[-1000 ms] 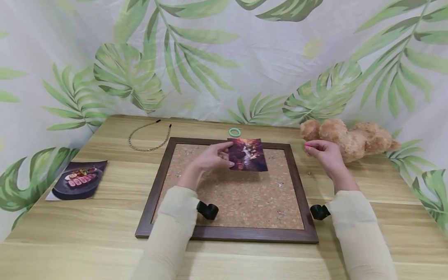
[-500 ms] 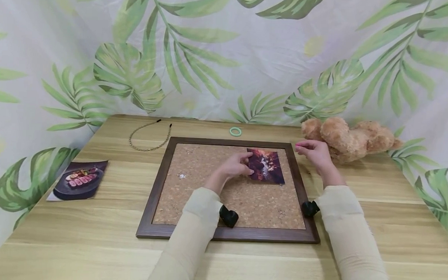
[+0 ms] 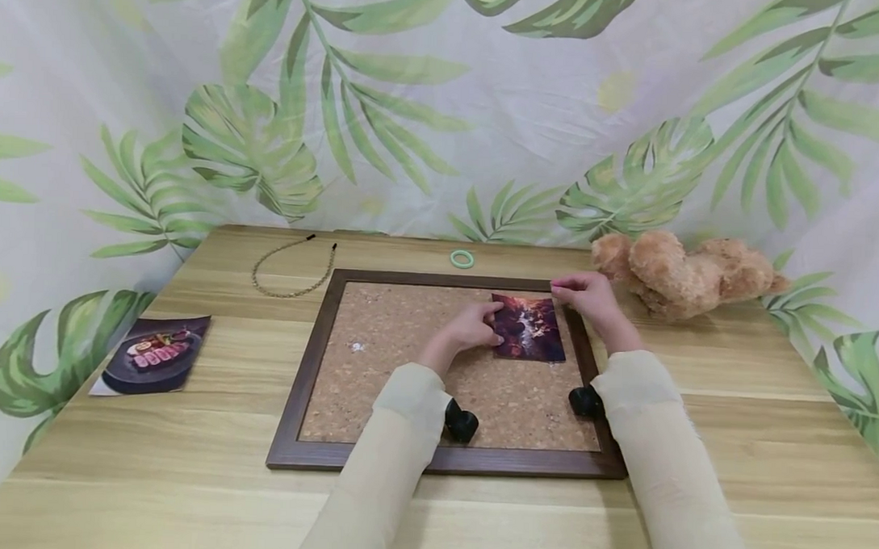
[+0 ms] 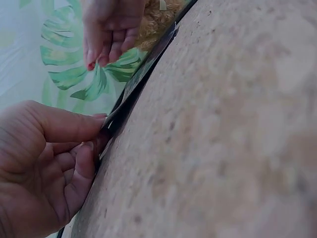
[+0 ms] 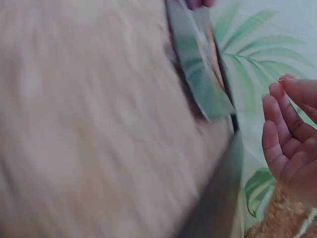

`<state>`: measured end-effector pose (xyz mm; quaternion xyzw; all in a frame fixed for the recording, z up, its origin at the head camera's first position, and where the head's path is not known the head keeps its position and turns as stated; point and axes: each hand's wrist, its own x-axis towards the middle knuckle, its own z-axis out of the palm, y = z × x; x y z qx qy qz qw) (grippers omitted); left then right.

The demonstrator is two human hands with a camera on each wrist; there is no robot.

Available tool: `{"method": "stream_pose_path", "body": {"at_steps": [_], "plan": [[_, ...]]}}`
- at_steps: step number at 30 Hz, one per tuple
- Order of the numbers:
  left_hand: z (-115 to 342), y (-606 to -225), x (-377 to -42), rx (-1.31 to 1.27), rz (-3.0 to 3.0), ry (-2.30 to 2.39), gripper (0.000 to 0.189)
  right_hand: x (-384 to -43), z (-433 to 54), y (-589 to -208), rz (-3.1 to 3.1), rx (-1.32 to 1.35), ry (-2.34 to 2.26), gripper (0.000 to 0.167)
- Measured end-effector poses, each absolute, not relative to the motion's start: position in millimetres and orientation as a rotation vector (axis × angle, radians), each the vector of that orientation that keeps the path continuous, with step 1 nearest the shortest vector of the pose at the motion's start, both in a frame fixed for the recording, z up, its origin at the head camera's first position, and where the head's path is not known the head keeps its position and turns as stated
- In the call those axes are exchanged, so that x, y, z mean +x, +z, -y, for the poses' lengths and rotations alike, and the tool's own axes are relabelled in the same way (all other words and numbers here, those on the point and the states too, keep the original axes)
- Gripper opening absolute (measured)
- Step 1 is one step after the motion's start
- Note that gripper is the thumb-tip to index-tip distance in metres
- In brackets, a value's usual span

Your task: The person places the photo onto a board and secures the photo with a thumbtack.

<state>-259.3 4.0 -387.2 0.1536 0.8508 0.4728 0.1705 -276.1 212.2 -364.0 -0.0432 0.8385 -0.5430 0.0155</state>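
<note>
My left hand (image 3: 468,327) pinches the left edge of a dark, fiery-coloured photo (image 3: 532,331) between thumb and fingers. The photo lies over the upper right part of a cork board (image 3: 399,378), and in the left wrist view its edge lifts slightly off the cork. Just above the photo's top right corner, my right hand (image 3: 593,302) holds a small pink push pin (image 3: 555,287) between thumb and index finger. Its thin metal point (image 5: 281,80) peeks out at the fingertips in the right wrist view, where the pink head is hidden.
A brown wooden frame (image 3: 313,367) borders the board. Behind it lie a green ring (image 3: 462,259) and a chain (image 3: 288,293). Left is a food picture (image 3: 156,355); right, a fluffy tan plush toy (image 3: 690,275). A leaf-patterned cloth (image 3: 415,144) hangs behind the table.
My left hand has carried the photo right and lowered it towards the board's upper right. My right hand has moved left with the push pin, from beside the plush toy to the photo's corner.
</note>
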Motion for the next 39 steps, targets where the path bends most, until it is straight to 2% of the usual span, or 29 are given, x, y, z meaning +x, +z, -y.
{"method": "stream_pose_path", "body": {"at_steps": [13, 39], "plan": [[-6.3, -386.3, -256.7, 0.441, -2.447, 1.282, 0.064, -283.4, -190.5, -388.3, -2.527, -0.072, -1.735, 0.023], [-2.7, -384.9, -240.4, 0.586, -2.514, 1.194, 0.064, -275.5, -182.1, -396.2, -2.599, 0.027, -1.735, 0.02]]}}
